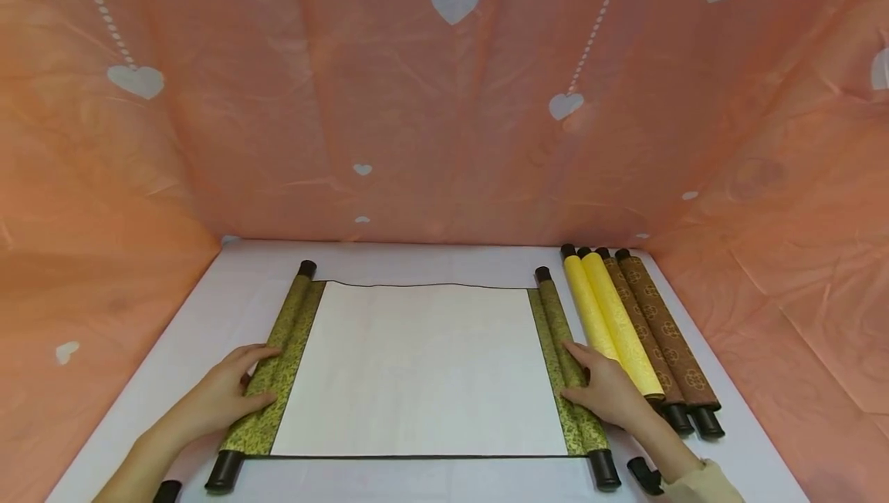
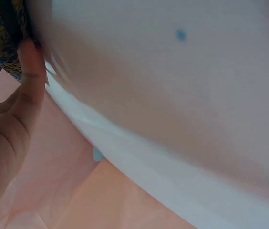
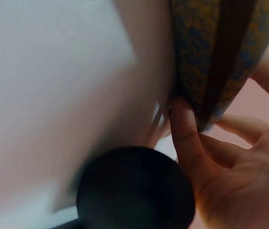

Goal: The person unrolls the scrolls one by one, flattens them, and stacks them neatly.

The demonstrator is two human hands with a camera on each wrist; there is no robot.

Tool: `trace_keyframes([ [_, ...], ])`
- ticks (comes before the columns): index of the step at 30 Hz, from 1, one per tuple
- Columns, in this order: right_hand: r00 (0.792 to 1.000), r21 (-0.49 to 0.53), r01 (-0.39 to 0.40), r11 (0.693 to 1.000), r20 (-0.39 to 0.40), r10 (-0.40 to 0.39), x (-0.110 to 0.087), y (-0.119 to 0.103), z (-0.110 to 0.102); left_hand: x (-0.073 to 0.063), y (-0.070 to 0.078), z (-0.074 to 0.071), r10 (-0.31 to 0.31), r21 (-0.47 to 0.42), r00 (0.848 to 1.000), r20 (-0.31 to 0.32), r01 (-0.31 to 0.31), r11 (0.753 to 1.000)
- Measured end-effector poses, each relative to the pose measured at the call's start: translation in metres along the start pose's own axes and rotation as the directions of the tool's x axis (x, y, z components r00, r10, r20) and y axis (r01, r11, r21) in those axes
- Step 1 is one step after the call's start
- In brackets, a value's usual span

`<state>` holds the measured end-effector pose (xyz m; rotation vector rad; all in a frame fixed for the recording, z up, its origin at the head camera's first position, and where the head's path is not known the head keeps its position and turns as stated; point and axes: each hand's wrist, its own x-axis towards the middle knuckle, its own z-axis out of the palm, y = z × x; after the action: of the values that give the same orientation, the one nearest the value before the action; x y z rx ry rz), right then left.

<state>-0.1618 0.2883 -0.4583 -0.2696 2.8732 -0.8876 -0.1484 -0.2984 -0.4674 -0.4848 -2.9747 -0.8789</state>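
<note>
A hanging scroll lies partly unrolled on the white table, its blank white sheet (image 1: 424,372) edged in green-gold patterned cloth. My left hand (image 1: 225,395) grips the left roll (image 1: 290,318), thumb on the near side and fingers farther up. On the opposite side, my right hand (image 1: 606,389) holds the right roll (image 1: 553,310) between thumb and fingers. Both rolls end in black knobs. In the left wrist view, a finger presses against the patterned roll (image 2: 1,36). The right wrist view shows fingers around the other roll (image 3: 196,47), with a dark round shape (image 3: 135,191) in front.
To the right lie several other rolled scrolls side by side: yellow ones (image 1: 618,310) and brown ones (image 1: 670,333) with black knobs. Orange cloth (image 1: 444,117) with white hearts encloses the table (image 1: 417,256) at the back and sides.
</note>
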Motion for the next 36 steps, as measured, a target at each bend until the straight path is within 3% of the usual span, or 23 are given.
trace_keyframes([
  [11, 0.998, 0.136, -0.044, 0.990, -0.047, 0.051, 0.004, 0.009, -0.002, 0.011, 0.004, -0.003, -0.079, -0.055, 0.997, 0.018, 0.080, 0.995],
  [19, 0.997, 0.128, -0.018, 0.992, -0.071, 0.028, 0.030, 0.010, -0.005, 0.038, -0.001, -0.010, -0.037, -0.051, 0.999, -0.002, 0.037, 0.998],
  [24, 0.998, 0.136, -0.034, 0.990, -0.050, 0.042, 0.049, 0.009, -0.008, 0.054, -0.007, -0.014, -0.056, -0.036, 0.998, 0.018, 0.056, 0.998],
  [36, 0.997, 0.098, -0.061, 0.993, -0.038, 0.065, 0.069, 0.007, -0.010, 0.065, -0.010, -0.012, -0.067, -0.037, 0.998, 0.007, 0.067, 0.997],
])
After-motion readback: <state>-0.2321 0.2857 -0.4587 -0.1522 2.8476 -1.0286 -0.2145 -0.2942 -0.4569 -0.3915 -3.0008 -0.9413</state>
